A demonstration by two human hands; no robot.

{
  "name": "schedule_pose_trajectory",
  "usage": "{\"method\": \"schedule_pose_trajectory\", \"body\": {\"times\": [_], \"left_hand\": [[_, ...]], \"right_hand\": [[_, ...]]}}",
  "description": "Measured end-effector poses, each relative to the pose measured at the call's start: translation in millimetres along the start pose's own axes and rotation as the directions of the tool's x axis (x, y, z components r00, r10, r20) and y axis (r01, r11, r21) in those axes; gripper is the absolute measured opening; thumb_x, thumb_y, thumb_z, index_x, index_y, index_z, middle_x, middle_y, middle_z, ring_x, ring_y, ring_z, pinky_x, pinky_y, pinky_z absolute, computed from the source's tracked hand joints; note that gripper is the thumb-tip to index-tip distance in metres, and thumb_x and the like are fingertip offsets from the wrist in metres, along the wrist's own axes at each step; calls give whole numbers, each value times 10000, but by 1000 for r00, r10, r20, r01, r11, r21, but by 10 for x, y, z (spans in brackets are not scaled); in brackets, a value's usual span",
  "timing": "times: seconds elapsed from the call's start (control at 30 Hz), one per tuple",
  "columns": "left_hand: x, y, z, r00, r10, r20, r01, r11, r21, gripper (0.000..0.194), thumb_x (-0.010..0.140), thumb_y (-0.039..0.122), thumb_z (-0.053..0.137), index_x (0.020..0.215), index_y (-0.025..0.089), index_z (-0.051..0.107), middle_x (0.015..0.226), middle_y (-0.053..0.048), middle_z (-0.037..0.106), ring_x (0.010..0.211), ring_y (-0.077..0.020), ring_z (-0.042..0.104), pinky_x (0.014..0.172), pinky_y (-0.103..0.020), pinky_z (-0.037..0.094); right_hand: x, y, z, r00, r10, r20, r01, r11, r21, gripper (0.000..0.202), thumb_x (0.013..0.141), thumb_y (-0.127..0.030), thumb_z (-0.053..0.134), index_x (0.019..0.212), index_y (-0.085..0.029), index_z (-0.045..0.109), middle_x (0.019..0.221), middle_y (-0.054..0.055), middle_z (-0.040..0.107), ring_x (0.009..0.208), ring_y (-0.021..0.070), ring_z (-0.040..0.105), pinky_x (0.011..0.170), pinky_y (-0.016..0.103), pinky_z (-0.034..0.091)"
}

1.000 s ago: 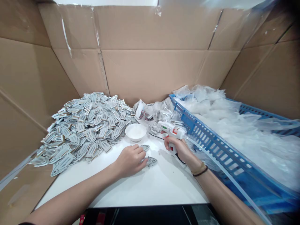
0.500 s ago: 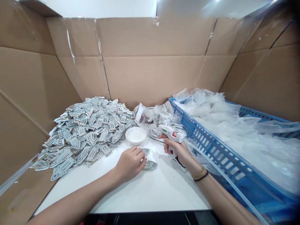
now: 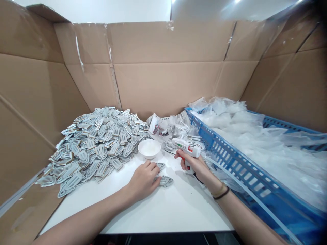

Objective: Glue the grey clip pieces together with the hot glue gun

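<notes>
My right hand (image 3: 195, 165) is wrapped round the handle of a white hot glue gun (image 3: 187, 147) with red parts, held above the table with its nose pointing left. A long translucent glue stick (image 3: 245, 187) trails from its back end. Low on the table, my left hand (image 3: 144, 178) has its fingers bent and its thumb at a flat grey fish-shaped piece (image 3: 166, 181), whose left end the hand hides. A second grey piece (image 3: 160, 166) lies just beyond, partly under the fingertips. Behind them stands a shallow white bowl (image 3: 149, 148).
A large heap of similar grey pieces (image 3: 99, 143) covers the left side. Clear plastic bags (image 3: 176, 127) lie at the back. A blue crate (image 3: 230, 163) full of translucent bags (image 3: 250, 139) lines the right. Cardboard walls (image 3: 166, 78) enclose the white table (image 3: 166, 214).
My left thumb has straightened away from the fingers, along the near grey piece. The glue gun has barely moved in my right hand. The whole view has shifted slightly.
</notes>
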State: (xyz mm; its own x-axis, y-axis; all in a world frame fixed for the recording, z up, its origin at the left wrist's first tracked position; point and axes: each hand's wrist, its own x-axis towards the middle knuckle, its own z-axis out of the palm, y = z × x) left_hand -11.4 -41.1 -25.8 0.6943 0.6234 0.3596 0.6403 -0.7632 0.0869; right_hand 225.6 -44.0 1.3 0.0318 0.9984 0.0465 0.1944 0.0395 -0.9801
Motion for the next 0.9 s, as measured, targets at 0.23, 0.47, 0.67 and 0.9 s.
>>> {"method": "schedule_pose_trajectory", "body": {"times": [0.23,0.47,0.67,0.9], "left_hand": [[7,-17,-16,999,-6,36,6,1000,10,98,920,254,573,928,166,615,992,-93,656,925,-251,590,762,-367,489],[27,-6,-101,997,-9,74,12,999,-47,55,861,154,544,842,177,590,914,-79,646,873,-230,579,733,-344,464],[75,-31,-174,995,-58,78,63,996,-66,70,808,151,581,861,196,575,879,-56,661,881,-234,595,729,-345,459],[553,-369,-379,985,-166,43,155,970,188,235,983,209,440,970,162,670,998,-86,700,988,-235,612,805,-328,458]], "right_hand": [[-12,-31,10,1000,-9,-8,8,1000,-29,345,862,-546,569,769,-227,662,449,-20,544,399,122,447,465,267,338],[-16,-12,-12,1000,-24,10,23,999,28,238,836,-471,592,827,-239,642,645,-3,667,455,121,486,473,271,340],[-75,-130,-4,1000,6,10,-5,997,-77,266,847,-443,586,866,-186,652,487,-38,535,461,107,458,499,239,332],[-90,-156,0,999,48,-22,-50,995,-87,291,848,-430,588,883,-151,667,520,-14,566,493,109,481,512,235,346]]}}
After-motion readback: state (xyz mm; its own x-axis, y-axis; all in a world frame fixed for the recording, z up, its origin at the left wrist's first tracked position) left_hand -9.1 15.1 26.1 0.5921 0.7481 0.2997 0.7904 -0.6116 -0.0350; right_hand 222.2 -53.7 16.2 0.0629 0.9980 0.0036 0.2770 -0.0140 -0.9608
